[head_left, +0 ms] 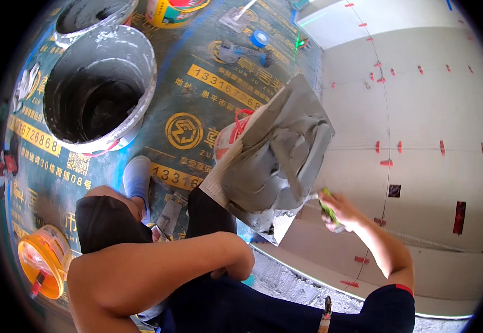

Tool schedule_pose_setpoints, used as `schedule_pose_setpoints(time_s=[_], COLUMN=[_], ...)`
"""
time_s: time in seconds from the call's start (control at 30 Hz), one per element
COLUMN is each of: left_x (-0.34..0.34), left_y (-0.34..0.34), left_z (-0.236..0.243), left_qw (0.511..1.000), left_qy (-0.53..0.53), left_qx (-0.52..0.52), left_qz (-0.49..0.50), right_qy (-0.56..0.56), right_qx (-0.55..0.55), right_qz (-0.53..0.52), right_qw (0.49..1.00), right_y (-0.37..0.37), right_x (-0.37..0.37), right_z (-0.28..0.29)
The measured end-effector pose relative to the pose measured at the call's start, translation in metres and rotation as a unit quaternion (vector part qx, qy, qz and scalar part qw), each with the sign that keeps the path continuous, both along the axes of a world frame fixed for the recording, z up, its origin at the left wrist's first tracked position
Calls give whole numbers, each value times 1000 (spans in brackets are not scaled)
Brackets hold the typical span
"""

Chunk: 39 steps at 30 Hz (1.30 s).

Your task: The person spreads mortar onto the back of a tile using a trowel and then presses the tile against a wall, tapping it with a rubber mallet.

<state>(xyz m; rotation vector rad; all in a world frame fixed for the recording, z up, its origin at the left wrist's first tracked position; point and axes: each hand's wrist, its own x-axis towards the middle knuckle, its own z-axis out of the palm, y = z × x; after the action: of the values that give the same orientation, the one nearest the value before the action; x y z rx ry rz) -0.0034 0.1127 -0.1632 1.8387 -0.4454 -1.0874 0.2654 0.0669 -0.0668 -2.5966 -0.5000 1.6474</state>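
A tile (215,186) leans tilted in front of me, its upward face thickly spread with grey mortar (277,158). My right hand (341,212) is closed around the green handle of a trowel (328,210), at the tile's right edge. The trowel's blade meets the mortar and is partly hidden by it. My left forearm crosses my lap, and my left hand (236,265) is bent down near the tile's lower end. Most of its fingers are out of sight, so its grip does not show.
A large bucket of dark mortar (147,83) stands at left, another bucket (64,39) behind it. An orange bucket (25,252) sits lower left. Blue tape (260,38) and a blue power tool (241,54) lie on the printed floor covering. Tiled wall (436,111) with red spacers rises right.
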Motion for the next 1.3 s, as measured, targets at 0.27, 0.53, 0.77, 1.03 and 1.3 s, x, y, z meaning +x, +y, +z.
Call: schedule_pose_setpoints(time_s=[0.27, 0.53, 0.77, 1.03, 1.3], left_x=[-9, -9, -6, -17, -12], left_y=[2, 2, -12, -6, 1], left_z=[4, 5, -16, -2, 6], left_qw=[996, 1000, 991, 998, 993], left_qy=[59, 12, -117, -25, 23], left_qx=[-17, 9, 29, -19, 11], left_qz=[57, 26, -55, 46, 112], right_qy=[-167, -350, -404, -153, -237], right_qx=[160, 217, 239, 88, 182], right_qz=[660, 622, 508, 535, 578], right_qw=[715, 666, 723, 826, 759], right_y=[24, 129, 128, 66, 115], right_x=[-54, -12, -8, -53, -67], right_z=[7, -42, -3, 57, -34])
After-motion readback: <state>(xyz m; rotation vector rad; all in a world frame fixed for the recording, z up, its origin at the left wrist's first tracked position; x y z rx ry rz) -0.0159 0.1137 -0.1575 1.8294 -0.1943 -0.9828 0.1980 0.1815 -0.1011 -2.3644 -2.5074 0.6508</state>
